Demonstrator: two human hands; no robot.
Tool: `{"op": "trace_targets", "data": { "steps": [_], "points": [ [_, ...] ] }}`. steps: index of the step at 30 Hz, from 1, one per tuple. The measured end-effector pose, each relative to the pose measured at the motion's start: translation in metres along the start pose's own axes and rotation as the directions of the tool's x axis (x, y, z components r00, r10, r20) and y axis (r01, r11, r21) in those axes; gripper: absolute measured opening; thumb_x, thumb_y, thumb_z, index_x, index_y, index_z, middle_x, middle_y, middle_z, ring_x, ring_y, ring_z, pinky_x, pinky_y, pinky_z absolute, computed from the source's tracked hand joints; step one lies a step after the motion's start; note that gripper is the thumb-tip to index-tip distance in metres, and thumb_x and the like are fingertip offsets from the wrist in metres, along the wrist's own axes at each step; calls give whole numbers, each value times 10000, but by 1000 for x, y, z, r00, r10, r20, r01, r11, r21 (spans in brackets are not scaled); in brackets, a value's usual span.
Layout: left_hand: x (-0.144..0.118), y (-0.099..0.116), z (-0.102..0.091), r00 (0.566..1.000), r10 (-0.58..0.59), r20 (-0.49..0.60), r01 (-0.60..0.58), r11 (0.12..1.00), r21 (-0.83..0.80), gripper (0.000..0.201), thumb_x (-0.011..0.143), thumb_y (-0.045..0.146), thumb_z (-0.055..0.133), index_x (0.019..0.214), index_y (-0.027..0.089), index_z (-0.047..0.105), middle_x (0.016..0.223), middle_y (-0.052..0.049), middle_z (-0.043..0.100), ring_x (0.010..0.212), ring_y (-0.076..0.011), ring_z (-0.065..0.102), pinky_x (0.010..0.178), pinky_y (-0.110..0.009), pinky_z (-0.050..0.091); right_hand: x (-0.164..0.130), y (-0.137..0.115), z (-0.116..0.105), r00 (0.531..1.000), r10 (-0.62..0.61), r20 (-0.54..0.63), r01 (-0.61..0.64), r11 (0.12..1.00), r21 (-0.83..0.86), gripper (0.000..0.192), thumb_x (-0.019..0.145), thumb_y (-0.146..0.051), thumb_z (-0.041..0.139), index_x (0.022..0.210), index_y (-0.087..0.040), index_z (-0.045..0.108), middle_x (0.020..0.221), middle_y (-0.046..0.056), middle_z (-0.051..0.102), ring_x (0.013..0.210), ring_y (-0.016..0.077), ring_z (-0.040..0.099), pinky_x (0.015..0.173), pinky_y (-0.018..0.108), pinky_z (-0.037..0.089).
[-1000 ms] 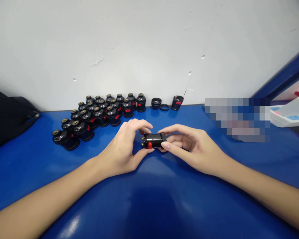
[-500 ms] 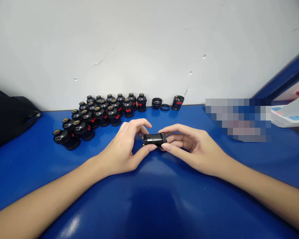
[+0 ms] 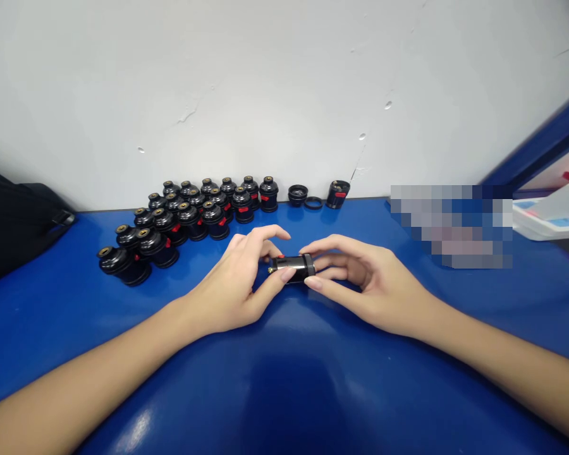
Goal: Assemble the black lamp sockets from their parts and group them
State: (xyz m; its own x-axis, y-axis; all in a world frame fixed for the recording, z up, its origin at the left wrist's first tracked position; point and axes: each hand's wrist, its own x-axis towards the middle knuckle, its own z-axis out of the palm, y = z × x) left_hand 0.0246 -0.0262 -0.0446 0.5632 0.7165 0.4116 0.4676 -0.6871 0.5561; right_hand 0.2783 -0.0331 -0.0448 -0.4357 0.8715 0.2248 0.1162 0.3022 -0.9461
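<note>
Between my two hands, just above the blue table, a black lamp socket body lies on its side. Brass screws show at its left end, a red switch tab on its upper side and a ridged black ring round its right end. My left hand grips the body, thumb on the near side, index finger arched above it. The thumb and fingers of my right hand close on the ring from the right. Some fingertips are hidden behind the socket.
Several assembled black lamp sockets with red tabs stand in rows at back left. Along the wall are a black cap, a loose ring and another socket body. A black bag lies far left; a blurred patch is right.
The socket body has turned about its long axis, so its red tab now shows on top. My right thumb has shifted slightly left along with the ring.
</note>
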Motion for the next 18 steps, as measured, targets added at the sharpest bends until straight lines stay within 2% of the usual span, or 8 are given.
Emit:
{"op": "trace_targets", "data": {
  "steps": [3, 5, 8, 10, 12, 14, 16, 18],
  "points": [
    [-1, -3, 2, 997, 50, -51, -51, 999, -17, 504, 1039, 343, 689, 1429, 280, 375, 1119, -63, 668, 999, -245, 663, 933, -448, 496, 0, -1, 0, 1000, 16, 3, -16, 1000, 7, 373, 937, -402, 839, 1216, -199, 699, 1077, 93, 834, 929, 241, 846, 916, 389, 708],
    [0, -5, 2, 988, 129, -81, -128, 992, 14, 564, 994, 300, 755, 1419, 278, 385, 1150, -69, 662, 1011, -245, 656, 920, -437, 491, 1, -2, 0, 1000, 24, 8, -24, 1000, 4, 364, 944, -407, 829, 1210, -197, 697, 1038, 89, 836, 913, 241, 847, 903, 387, 710],
    [2, -6, 2, 963, 247, -106, -237, 967, 94, 544, 984, 182, 736, 1407, 276, 407, 1153, -62, 646, 1032, -236, 629, 909, -416, 473, 1, -3, -1, 1000, 21, 14, -21, 1000, -3, 349, 947, -410, 825, 1195, -199, 699, 1004, 80, 831, 901, 238, 847, 894, 380, 711],
    [3, -5, 1, 957, 267, -109, -252, 958, 134, 546, 990, 161, 718, 1423, 278, 407, 1181, -71, 632, 1071, -244, 614, 920, -415, 470, 1, -4, -1, 1000, 21, 14, -21, 1000, -10, 345, 947, -416, 824, 1192, -208, 698, 1007, 78, 830, 904, 242, 847, 895, 386, 712],
    [3, -3, 0, 968, 230, -98, -216, 967, 137, 610, 977, 278, 782, 1448, 282, 394, 1231, -85, 629, 1104, -265, 609, 948, -433, 470, 1, -4, 0, 1000, 24, 6, -24, 1000, -19, 356, 939, -430, 829, 1191, -217, 697, 1010, 75, 829, 895, 245, 847, 888, 392, 714],
    [3, -1, -1, 987, 142, -71, -134, 985, 107, 649, 986, 432, 780, 1472, 282, 377, 1245, -89, 648, 1108, -278, 614, 983, -459, 455, 1, -3, 0, 1000, 25, -5, -25, 999, -21, 371, 931, -440, 836, 1193, -218, 694, 1021, 75, 826, 894, 245, 847, 889, 396, 714],
    [3, 2, -3, 999, 40, -24, -38, 997, 72, 493, 1085, 455, 616, 1477, 279, 374, 1174, -68, 694, 1080, -269, 630, 1002, -475, 426, 1, -2, 0, 1000, 18, -6, -18, 1000, -8, 384, 929, -437, 840, 1204, -219, 685, 1058, 82, 826, 932, 252, 848, 911, 404, 710],
    [3, 4, -3, 1000, -21, 17, 20, 998, 52, 336, 1149, 375, 461, 1460, 272, 383, 1060, -32, 727, 1029, -248, 648, 1004, -477, 402, 1, -1, 0, 1000, 10, -2, -10, 1000, 1, 383, 933, -425, 840, 1214, -222, 677, 1100, 90, 826, 978, 261, 846, 938, 416, 706]
  ]
}}
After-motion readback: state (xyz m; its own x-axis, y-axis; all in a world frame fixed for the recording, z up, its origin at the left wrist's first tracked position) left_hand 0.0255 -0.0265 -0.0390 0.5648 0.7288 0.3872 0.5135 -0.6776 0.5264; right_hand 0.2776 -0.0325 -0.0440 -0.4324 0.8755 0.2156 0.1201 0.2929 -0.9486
